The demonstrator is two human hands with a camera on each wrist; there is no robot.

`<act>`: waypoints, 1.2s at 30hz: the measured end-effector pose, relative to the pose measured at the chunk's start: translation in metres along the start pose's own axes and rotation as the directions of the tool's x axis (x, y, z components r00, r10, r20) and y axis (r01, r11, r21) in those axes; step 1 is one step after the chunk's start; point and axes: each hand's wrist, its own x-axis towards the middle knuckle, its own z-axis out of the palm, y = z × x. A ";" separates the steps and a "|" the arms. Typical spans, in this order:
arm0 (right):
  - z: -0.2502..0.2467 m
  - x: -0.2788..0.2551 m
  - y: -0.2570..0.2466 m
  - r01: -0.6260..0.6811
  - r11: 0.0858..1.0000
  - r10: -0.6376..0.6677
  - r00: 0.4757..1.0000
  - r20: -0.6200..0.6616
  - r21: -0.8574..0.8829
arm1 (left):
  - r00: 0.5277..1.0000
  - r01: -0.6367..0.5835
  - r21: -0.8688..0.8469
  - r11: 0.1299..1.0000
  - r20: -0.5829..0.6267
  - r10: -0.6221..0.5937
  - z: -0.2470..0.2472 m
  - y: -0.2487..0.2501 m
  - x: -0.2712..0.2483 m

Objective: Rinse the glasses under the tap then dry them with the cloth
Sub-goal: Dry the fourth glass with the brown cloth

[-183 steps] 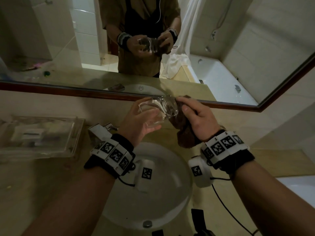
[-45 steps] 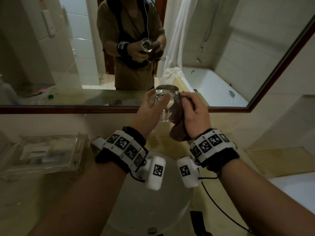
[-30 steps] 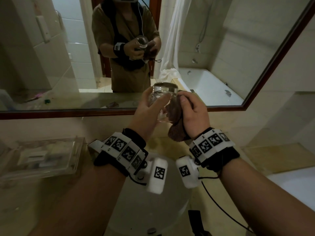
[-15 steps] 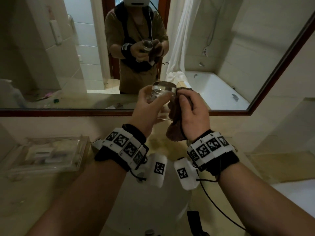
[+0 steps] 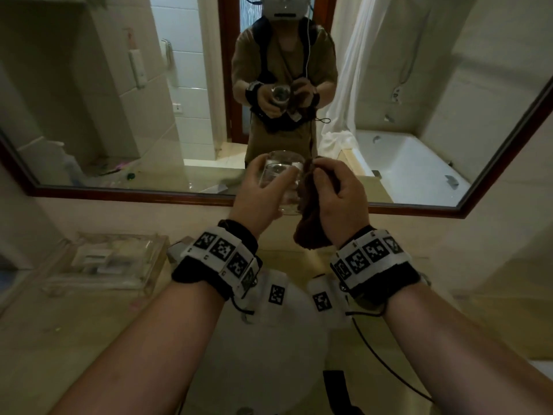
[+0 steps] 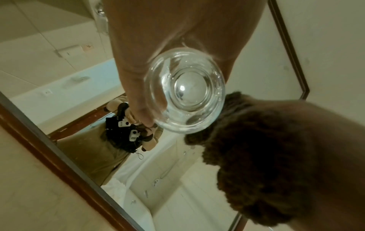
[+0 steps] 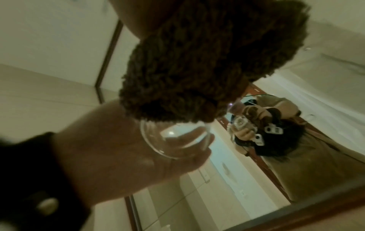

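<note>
My left hand (image 5: pixel 263 190) grips a clear drinking glass (image 5: pixel 282 181) upright at chest height, in front of the mirror. From below, the left wrist view shows the glass's thick round base (image 6: pixel 185 90) with my fingers (image 6: pixel 138 87) round its side. My right hand (image 5: pixel 338 193) clutches a dark brown cloth (image 5: pixel 311 226) and presses it against the right side of the glass. In the right wrist view the brown cloth (image 7: pixel 197 62) covers part of the glass (image 7: pixel 177 140). The tap is hidden behind my wrists.
A white round basin (image 5: pixel 263 360) lies below my wrists in a beige counter (image 5: pixel 74 339). A clear plastic tray (image 5: pixel 101 262) of toiletries stands at the left. The wood-framed mirror (image 5: pixel 119 193) runs along the wall just behind the glass.
Six seconds ago the glass lay tilted lower over the basin; it now stands upright and higher. Over the last second the hands stay together while the cloth shifts slightly on the glass's right side.
</note>
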 end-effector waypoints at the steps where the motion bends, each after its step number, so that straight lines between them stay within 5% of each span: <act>1: -0.005 -0.001 0.000 0.037 0.999 -0.037 0.999 0.007 -0.010 | 1.000 0.012 -0.014 1.000 -0.013 -0.012 0.005 0.000 0.000; 5: -0.026 0.002 0.007 0.085 0.996 -0.085 0.996 0.004 0.003 | 0.997 0.042 -0.090 0.995 -0.060 -0.048 0.031 0.001 -0.006; 10: -0.053 0.012 0.034 -0.099 0.990 0.093 0.993 0.068 0.097 | 0.999 0.036 -0.235 0.971 -0.032 -0.044 0.065 0.002 -0.012; 19: -0.068 0.004 0.045 -0.066 0.994 0.063 0.997 0.039 0.084 | 1.000 -0.020 0.073 0.997 0.018 0.019 0.081 0.000 -0.014; 26: -0.046 -0.003 0.019 0.086 0.995 -0.087 0.996 0.025 0.058 | 0.998 -0.015 -0.139 0.990 -0.070 0.005 0.049 -0.007 -0.008; 29: -0.024 -0.002 0.021 -0.042 0.995 0.037 0.998 0.058 0.092 | 1.000 0.006 -0.233 0.972 -0.009 -0.009 0.028 -0.006 -0.006; 32: -0.004 -0.002 0.022 -0.115 0.993 0.112 0.989 0.098 0.031 | 1.000 0.020 -0.212 0.977 0.017 -0.017 0.006 -0.008 -0.004; 36: 0.018 -0.006 0.002 0.017 1.000 -0.016 0.998 0.059 -0.011 | 1.000 -0.014 -0.160 0.987 0.011 0.016 -0.023 -0.014 0.005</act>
